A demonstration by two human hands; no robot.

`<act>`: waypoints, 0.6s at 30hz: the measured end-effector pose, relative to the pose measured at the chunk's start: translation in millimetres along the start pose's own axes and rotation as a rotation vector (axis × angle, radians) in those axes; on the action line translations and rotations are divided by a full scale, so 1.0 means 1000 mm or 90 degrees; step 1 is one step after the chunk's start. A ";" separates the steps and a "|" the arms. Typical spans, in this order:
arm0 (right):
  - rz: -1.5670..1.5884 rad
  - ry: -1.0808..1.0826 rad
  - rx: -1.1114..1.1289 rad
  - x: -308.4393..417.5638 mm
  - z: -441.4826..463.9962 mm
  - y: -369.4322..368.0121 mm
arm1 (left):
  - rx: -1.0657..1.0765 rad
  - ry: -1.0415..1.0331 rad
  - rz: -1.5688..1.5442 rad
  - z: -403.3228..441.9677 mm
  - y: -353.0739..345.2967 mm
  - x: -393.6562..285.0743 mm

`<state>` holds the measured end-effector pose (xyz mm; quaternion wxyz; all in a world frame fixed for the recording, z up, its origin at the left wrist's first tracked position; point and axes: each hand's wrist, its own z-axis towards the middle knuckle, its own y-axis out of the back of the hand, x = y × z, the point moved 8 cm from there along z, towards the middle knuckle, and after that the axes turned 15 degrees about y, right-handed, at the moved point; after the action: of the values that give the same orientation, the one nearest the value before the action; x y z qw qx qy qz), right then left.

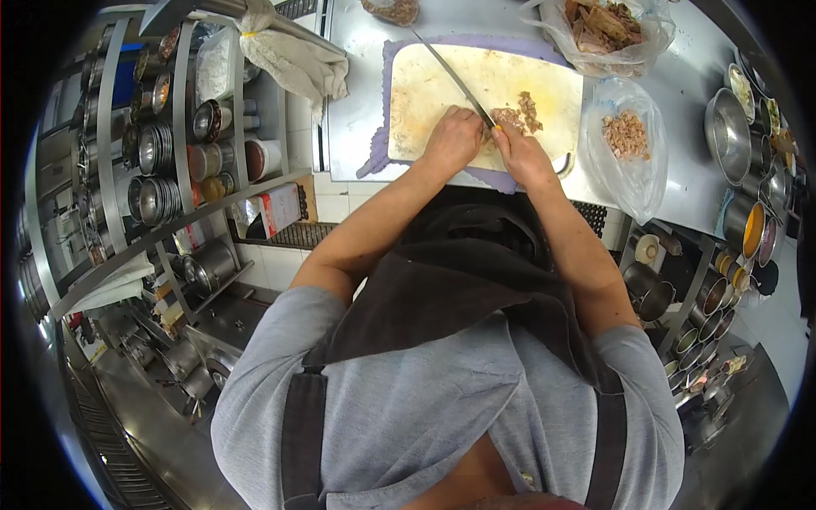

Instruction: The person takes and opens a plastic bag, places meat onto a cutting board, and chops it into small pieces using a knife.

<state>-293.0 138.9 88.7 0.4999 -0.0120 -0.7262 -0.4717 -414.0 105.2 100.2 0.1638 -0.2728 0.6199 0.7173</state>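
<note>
Right hand grips knife over cutting board.

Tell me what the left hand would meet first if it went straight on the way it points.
The left hand would likely meet the knife blade first, which slants across its line; whether they touch is unclear from above.

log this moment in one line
left hand: over cutting board | right hand: gripping knife | chopped pieces: on board, also in plastic bag
</note>
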 end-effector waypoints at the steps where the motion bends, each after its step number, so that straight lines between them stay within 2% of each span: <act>1: 0.015 -0.002 -0.012 0.001 -0.002 0.004 | 0.000 0.000 -0.005 -0.001 0.001 -0.001; 6: 0.016 -0.006 -0.038 0.000 -0.036 0.026 | -0.001 0.015 0.001 -0.008 0.006 0.000; 8: 0.016 -0.031 0.021 0.008 -0.053 0.033 | -0.020 0.062 -0.021 -0.007 0.009 0.007; 14: 0.010 -0.041 0.104 0.010 -0.063 0.024 | -0.021 0.027 -0.003 -0.003 0.005 0.002; 18: 0.011 -0.032 0.090 0.005 -0.048 0.013 | -0.024 0.010 -0.009 0.000 0.002 0.005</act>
<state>-255.0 110.6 103.7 0.4853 0.0055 -0.7696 -0.4149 -419.0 104.6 99.0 0.1587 -0.2860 0.6056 0.7254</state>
